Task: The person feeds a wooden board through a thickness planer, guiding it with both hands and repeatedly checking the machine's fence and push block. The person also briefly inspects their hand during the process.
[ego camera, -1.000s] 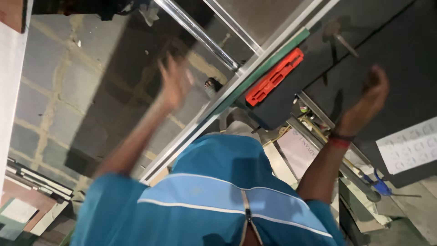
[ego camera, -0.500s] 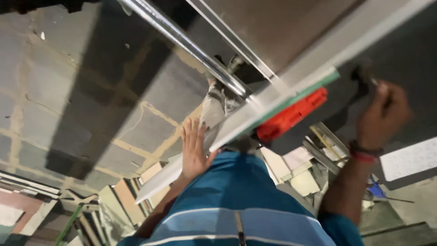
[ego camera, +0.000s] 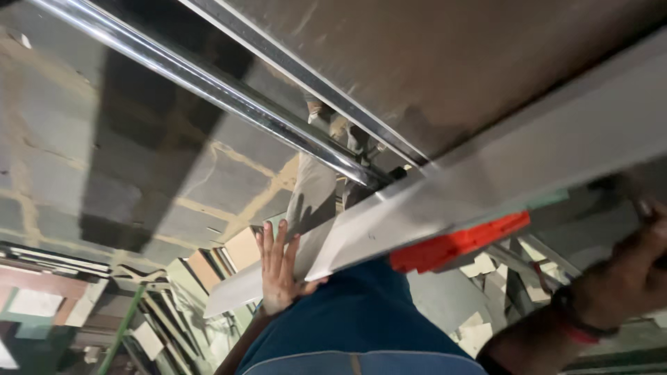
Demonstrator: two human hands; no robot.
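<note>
Now: L hand [ego camera: 278, 267] flat, fingers spread, pressed on pale board [ego camera: 445, 201] near its low end. R hand [ego camera: 629, 278] at board's far side, blurred; grip can't tell. Orange block [ego camera: 462, 243] under board.

A workshop: block wall [ego camera: 125, 173], steel rails [ego camera: 208, 80], stacked board offcuts [ego camera: 229, 257].

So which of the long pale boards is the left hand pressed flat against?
The left hand lies on the lower grey-white board, whose end juts left past the person's blue shirt; the wider pale board runs above it to the right.
</note>
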